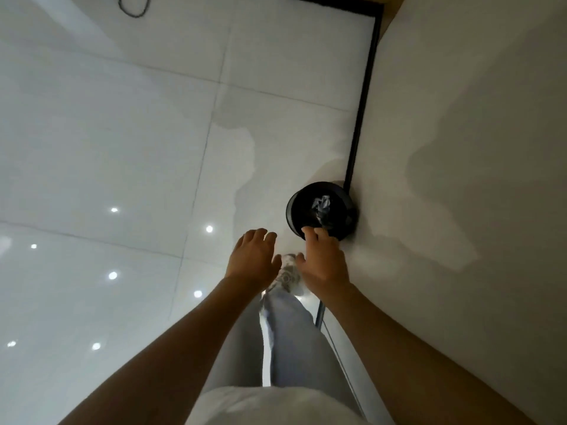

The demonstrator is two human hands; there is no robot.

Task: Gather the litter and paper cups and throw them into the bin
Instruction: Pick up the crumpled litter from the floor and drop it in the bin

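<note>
Your fingers (pixel 264 237) are loose and slightly spread on both sides, and neither hand holds anything. Your left hand (pixel 251 256) hangs palm down over the floor, just short of the bin. Your right hand (pixel 322 262) reaches a little further, and its fingertips overlap the near rim of the bin in this view; whether they touch it you cannot tell from here. Below and between the hands you can see your light trouser legs and one pale shoe (pixel 287 273) on the glossy tiled floor (pixel 122 148).

Just past your right hand stands the round black bin (pixel 294 210), set on the floor tight against the wall (pixel 460 118), at the foot of a dark vertical strip (pixel 363 93). A crumpled wad of paper (pixel 320 204) lies inside it, so at least that piece of litter looks binned. No paper cups show anywhere in this view.

With both hands free, the drop seems done. Look straight down into the bin before you turn away, and check nothing has caught on the rim or fallen beside the wall. Then scan the floor for what remains. A dark cord (pixel 135 7) lies far off at the top edge.
</note>
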